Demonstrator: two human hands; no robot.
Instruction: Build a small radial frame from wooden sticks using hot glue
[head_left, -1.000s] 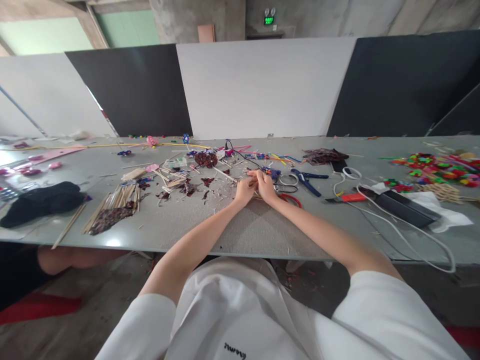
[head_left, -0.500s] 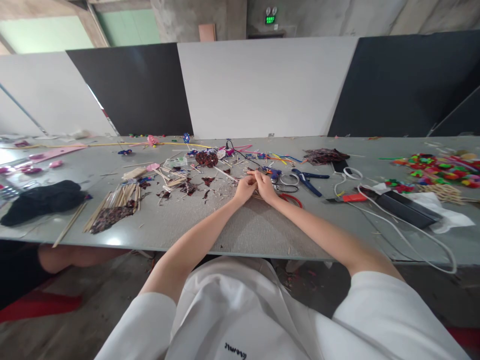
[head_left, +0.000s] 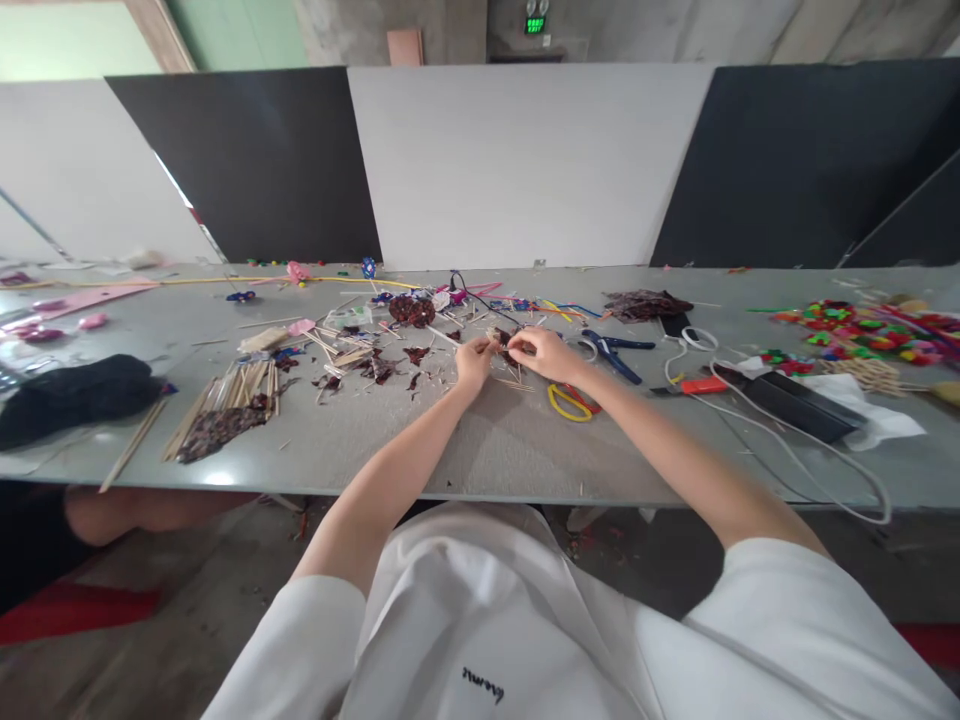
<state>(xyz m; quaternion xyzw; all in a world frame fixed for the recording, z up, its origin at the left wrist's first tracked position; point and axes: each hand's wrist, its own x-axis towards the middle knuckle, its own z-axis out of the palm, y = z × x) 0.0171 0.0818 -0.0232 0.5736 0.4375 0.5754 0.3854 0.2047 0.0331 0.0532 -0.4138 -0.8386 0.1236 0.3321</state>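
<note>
Over the middle of the table, my left hand [head_left: 474, 362] is closed, thumb and fingers pinched at a small thing I cannot make out. My right hand [head_left: 543, 352] sits just to its right, its fingertips bent into a pinch; what they hold is too small to tell. A dark reddish patterned scrap [head_left: 505, 340] shows between the two sets of fingertips. Under the hands lie thin wooden sticks [head_left: 514, 384]. Close to my right wrist are scissors with yellow and red handles [head_left: 570, 402]. Left of my hands, a dark red patterned round piece [head_left: 412, 311] lies by a pale stick [head_left: 442, 335].
Blue-handled pliers [head_left: 619, 355], a red cutter [head_left: 703, 385], a black box [head_left: 799, 405] and a looping white cable [head_left: 821, 480] lie to the right. Leftward are bundled sticks on patterned cloth [head_left: 225, 430] and black cloth [head_left: 82, 395]. A person's leg [head_left: 142, 508] shows at lower left.
My hands, clasped together before, have drawn apart, and the dark scrap shows between them. More of the scissors' handles is visible, with yellow showing. The view has shifted slightly.
</note>
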